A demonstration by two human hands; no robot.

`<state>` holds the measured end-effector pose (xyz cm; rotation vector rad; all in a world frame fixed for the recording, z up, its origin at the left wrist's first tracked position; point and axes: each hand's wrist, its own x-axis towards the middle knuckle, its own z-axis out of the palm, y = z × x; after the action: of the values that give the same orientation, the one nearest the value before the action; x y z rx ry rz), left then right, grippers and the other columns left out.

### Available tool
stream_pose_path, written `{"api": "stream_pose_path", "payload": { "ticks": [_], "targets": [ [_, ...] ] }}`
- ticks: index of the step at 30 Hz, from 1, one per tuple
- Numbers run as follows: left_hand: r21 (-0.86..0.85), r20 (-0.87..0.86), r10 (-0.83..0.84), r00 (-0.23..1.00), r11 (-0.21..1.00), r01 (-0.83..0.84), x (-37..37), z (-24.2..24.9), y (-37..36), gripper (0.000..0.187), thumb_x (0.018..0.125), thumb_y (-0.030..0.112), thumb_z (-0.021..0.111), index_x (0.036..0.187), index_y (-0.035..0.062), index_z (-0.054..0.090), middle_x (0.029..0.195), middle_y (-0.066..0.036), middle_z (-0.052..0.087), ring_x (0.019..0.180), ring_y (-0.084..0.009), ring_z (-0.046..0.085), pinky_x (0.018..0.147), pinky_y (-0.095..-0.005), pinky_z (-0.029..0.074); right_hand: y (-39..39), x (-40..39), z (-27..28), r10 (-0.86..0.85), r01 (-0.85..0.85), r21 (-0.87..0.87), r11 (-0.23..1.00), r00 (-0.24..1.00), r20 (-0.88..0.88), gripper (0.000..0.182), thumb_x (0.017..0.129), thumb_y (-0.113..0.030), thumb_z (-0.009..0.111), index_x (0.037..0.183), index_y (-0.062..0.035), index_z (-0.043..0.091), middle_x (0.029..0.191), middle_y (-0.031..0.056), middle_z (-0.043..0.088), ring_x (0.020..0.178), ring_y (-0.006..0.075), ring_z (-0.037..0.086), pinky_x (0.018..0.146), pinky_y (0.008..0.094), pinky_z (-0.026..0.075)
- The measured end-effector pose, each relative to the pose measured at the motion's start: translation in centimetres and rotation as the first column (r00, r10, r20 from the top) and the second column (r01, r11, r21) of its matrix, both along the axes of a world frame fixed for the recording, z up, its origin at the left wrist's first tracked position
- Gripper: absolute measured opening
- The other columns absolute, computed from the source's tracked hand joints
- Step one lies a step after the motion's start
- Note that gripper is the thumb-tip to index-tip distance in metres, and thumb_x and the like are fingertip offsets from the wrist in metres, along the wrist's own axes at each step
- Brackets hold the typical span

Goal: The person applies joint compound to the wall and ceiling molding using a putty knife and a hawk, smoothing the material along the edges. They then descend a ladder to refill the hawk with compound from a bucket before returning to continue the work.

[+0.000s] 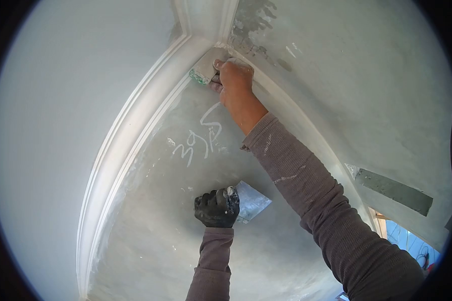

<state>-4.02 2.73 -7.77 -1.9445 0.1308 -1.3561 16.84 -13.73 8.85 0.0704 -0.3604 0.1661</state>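
My right hand (235, 78), bare and smeared with white, is closed around a flat scraper blade (204, 64) with green marks on its edge. The blade lies against the wall in the corner, just below the white moulding (130, 120). Lower down, my left hand (217, 207), in a black glove with white residue, grips a metal putty knife (253, 201). Its handle is hidden by the fingers, and the wide blade points right. Chalk-like writing (198, 138) marks the grey wall (165, 220) between the two hands.
A pale strip (306, 125) runs down the wall corner on the right. Beyond it, the right wall (376, 90) has dark stains near the top and a dark grey rectangle (397, 192) lower down. An opening with blue behind it (404, 238) shows at the lower right.
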Motion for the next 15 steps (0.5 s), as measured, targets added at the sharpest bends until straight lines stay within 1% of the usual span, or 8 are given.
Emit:
{"api": "stream_pose_path", "payload": {
  "ticks": [2, 5, 7, 11, 13, 15],
  "targets": [
    [-0.003, -0.011, 0.022, 1.000, 1.000, -0.022, 0.0, 0.0, 0.0, 0.021, 0.091, 0.029, 0.066, 0.086, 0.0098, 0.072, 0.077, -0.007, 0.072, 0.069, -0.0273, 0.069, 0.068, -0.0421, 0.053, 0.0, 0.0, 0.1, 0.011, -0.011, 0.006, 1.000, 1.000, -0.008, 0.030, 0.095, -0.003, 0.067, 0.122, 0.0039, 0.057, 0.112, 0.0184, 0.065, 0.093, 0.0340, 0.070, 0.085, 0.0549, 0.057],
    [-0.006, 0.016, -0.019, 1.000, 1.000, 0.019, 0.1, 0.0, -0.1, 0.021, 0.091, 0.029, 0.066, 0.084, 0.0097, 0.072, 0.076, -0.008, 0.072, 0.069, -0.0276, 0.070, 0.067, -0.0423, 0.053, 0.3, 0.3, 0.5, -0.026, 0.025, -0.011, 1.000, 0.999, -0.029, 0.030, 0.095, -0.002, 0.067, 0.122, 0.0044, 0.057, 0.113, 0.0184, 0.065, 0.093, 0.0341, 0.070, 0.085, 0.0549, 0.057],
    [-0.007, 0.011, 0.004, 1.000, 1.000, -0.004, 0.1, 0.1, -0.2, 0.020, 0.090, 0.029, 0.067, 0.084, 0.0101, 0.072, 0.076, -0.007, 0.072, 0.069, -0.0275, 0.070, 0.067, -0.0423, 0.052, 0.7, 1.1, 0.9, 0.017, -0.017, 0.008, 1.000, 0.995, -0.095, 0.030, 0.095, -0.001, 0.066, 0.122, 0.0042, 0.056, 0.114, 0.0180, 0.064, 0.094, 0.0341, 0.070, 0.087, 0.0552, 0.057],
    [-0.019, 0.008, 0.009, 1.000, 1.000, -0.009, 0.2, 0.0, 0.0, 0.019, 0.089, 0.029, 0.068, 0.083, 0.0110, 0.071, 0.075, -0.007, 0.072, 0.069, -0.0274, 0.070, 0.067, -0.0422, 0.052, 0.9, 1.9, 1.3, 0.041, -0.041, 0.003, 0.999, 0.992, -0.116, 0.031, 0.094, -0.001, 0.066, 0.123, 0.0034, 0.056, 0.113, 0.0173, 0.064, 0.094, 0.0334, 0.069, 0.089, 0.0558, 0.055],
    [0.013, 0.027, -0.032, 0.999, 0.999, 0.031, 0.3, 0.0, 0.4, 0.018, 0.088, 0.029, 0.068, 0.084, 0.0117, 0.072, 0.076, -0.006, 0.072, 0.070, -0.0273, 0.070, 0.067, -0.0423, 0.052, 0.6, 1.2, 1.3, 0.061, -0.050, 0.067, 0.996, 0.984, -0.165, 0.032, 0.093, 0.000, 0.066, 0.123, 0.0025, 0.055, 0.113, 0.0163, 0.064, 0.095, 0.0317, 0.068, 0.090, 0.0554, 0.054],
    [0.005, 0.022, -0.031, 0.999, 0.999, 0.031, 0.2, 0.0, 0.2, 0.018, 0.088, 0.029, 0.068, 0.084, 0.0117, 0.071, 0.077, -0.006, 0.072, 0.070, -0.0272, 0.070, 0.067, -0.0423, 0.052, 0.2, 0.7, 1.5, 0.080, -0.063, 0.096, 0.993, 0.981, -0.178, 0.033, 0.093, 0.000, 0.066, 0.124, 0.0019, 0.054, 0.113, 0.0157, 0.064, 0.095, 0.0308, 0.068, 0.090, 0.0548, 0.054]
  ]
}}
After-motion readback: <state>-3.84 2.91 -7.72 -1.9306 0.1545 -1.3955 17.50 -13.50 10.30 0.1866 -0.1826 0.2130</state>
